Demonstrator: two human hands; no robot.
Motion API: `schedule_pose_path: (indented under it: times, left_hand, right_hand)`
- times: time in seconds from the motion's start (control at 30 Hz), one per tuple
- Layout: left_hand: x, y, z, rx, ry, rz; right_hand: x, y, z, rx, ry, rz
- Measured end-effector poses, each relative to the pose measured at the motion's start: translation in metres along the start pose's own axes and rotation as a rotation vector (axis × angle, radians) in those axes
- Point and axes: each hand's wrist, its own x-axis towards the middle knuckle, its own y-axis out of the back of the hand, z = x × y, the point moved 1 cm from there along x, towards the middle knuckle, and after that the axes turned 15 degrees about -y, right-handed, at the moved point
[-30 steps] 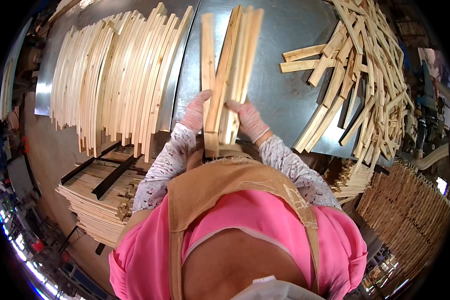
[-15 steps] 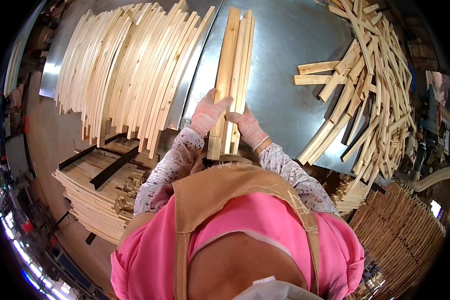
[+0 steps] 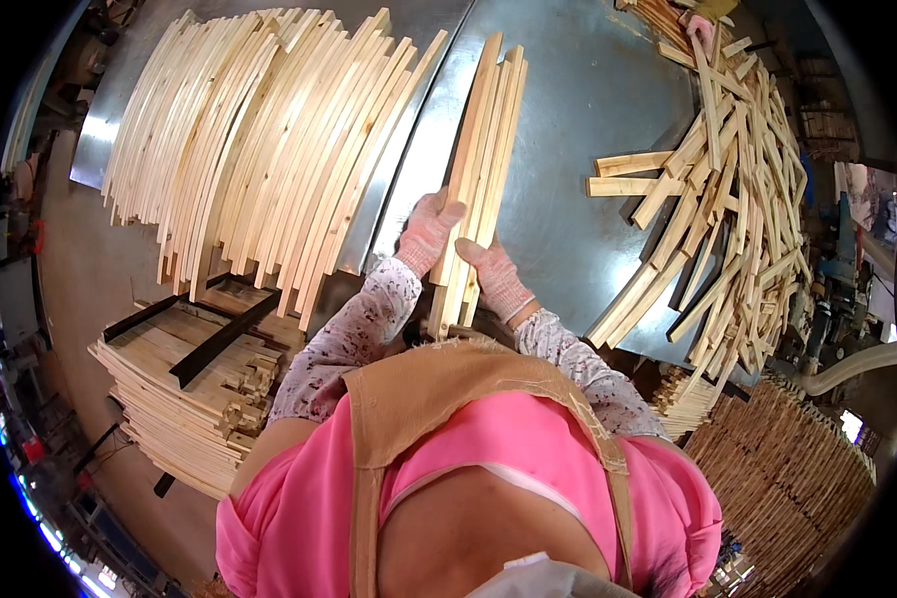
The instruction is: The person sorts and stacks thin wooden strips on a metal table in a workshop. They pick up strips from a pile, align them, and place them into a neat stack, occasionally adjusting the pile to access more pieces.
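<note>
A small bundle of long pale wooden strips [image 3: 489, 159] lies lengthwise in front of me, pointing away over the metal table [image 3: 568, 110]. My left hand [image 3: 430, 233], in a pinkish work glove, is closed on the bundle's left side, its thumb over the edge. From the right, my gloved right hand [image 3: 495, 276] grips the same strips a little nearer to me, thumb on top. The strips' near ends reach almost to my tan apron [image 3: 468, 374]. The fingers under the wood are hidden.
Many strips lie side by side in a row [image 3: 259, 149] on the left. A jumbled strip pile [image 3: 738, 199] covers the table's right side, with a co-worker's gloved hand [image 3: 703, 30] at its far end. Stacked wood [image 3: 184, 409] stands lower left, and more stacks [image 3: 782, 468] lower right.
The held strips have shifted slightly right and toward me, and the left-hand strip has turned to sit closer to the others. A co-worker's hand has appeared at the far right.
</note>
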Motion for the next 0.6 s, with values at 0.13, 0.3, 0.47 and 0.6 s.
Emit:
schedule_pose_path:
  times: [0.13, 0.3, 0.47, 0.6]
  left_hand:
    - [0.002, 0.017, 0.080, 0.080, 0.081, -0.111]
    - [-0.028, 0.091, 0.097, -0.028, -0.017, -0.301]
    - [-0.036, 0.088, 0.143, -0.561, 0.211, -0.088]
    - [-0.016, 0.062, 0.140, -0.584, 0.192, -0.098]
  right_hand:
    - [0.000, -0.011, -0.004, -0.205, -0.012, 0.063]
    - [0.042, -0.045, 0.019, -1.142, 0.079, 0.177]
    - [0.084, -0.096, 0.026, -1.816, 0.283, 0.072]
    - [0.088, -0.052, 0.018, -1.600, 0.453, 0.006]
